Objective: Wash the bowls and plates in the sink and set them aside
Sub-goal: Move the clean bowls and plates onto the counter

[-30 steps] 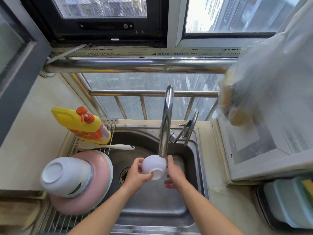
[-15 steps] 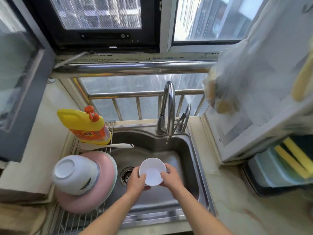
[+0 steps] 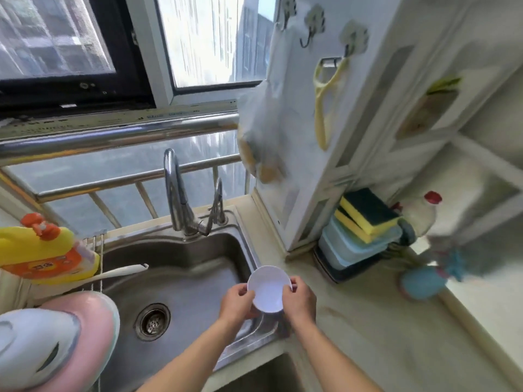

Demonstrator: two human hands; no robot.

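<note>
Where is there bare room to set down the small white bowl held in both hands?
The counter right of the sink is bare, between the sink rim, the stacked containers and the blue object. The rack side is crowded: an upturned white bowl on a pink plate, plus the detergent bottle.

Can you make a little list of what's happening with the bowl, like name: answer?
held thing: small white bowl, open side facing up
left hand: grips the bowl's left edge
right hand: grips the bowl's right edge
where: over the right rim of the sink
tap: no water seen running
already on the rack: white bowl upside down on a pink plate
nearby: yellow soap bottle
</note>
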